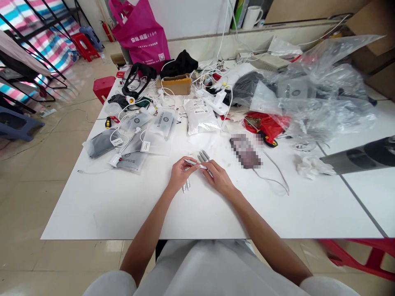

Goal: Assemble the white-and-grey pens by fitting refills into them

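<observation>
Pen (191,163) is pinched in both hands (180,174); its long axis runs left to right; tip direction unclear.

White tabletop (114,209) is lying open across the lower centre; plastic bags (327,94), perhaps with hidden items beneath, are blocking the upper right of the frame.

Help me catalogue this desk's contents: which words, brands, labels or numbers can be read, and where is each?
"OCKBROS", perhaps missing a first letter: upper frosted packet.
Too unclear to quote: Chinese characters on the pink bag; lettering on the front packet.
Too small: the white parcel's label.
I can read no numbers with certainty.
</observation>
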### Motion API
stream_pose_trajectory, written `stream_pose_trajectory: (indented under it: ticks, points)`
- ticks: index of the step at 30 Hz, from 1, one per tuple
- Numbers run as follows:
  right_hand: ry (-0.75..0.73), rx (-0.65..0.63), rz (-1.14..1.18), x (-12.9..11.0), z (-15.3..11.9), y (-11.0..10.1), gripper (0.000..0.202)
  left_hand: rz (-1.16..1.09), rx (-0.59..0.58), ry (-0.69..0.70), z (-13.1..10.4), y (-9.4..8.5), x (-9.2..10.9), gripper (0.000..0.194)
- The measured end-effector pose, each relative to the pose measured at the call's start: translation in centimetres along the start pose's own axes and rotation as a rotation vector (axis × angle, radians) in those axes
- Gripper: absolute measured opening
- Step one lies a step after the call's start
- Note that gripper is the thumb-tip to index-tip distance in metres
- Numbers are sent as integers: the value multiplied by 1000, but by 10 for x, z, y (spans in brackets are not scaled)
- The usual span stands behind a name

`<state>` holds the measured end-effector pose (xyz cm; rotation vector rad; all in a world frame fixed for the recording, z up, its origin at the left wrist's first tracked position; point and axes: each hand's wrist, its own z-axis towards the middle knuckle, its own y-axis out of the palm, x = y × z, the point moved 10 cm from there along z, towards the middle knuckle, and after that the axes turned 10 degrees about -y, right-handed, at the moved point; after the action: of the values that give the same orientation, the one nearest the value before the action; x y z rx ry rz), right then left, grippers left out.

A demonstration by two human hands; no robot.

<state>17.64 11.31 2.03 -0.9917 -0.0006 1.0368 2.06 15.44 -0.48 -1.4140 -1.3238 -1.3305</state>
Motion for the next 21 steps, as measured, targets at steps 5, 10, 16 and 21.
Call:
stream_pose_trajectory:
  ticks: [5,10,16,21]
  points:
    - [-7,17,24,1,-2,0,19,20,-32,13,-1,4,1,27]
    - [-8,5,-20,2,-1,-2,27,55,-5,16,-1,2,0,27]
    - [4,-27,34,0,1,0,33,90,-7,41,-2,3,3,26]
    - [16,-9,72,3,-1,0,27,109,-15,44,-2,4,5,22]
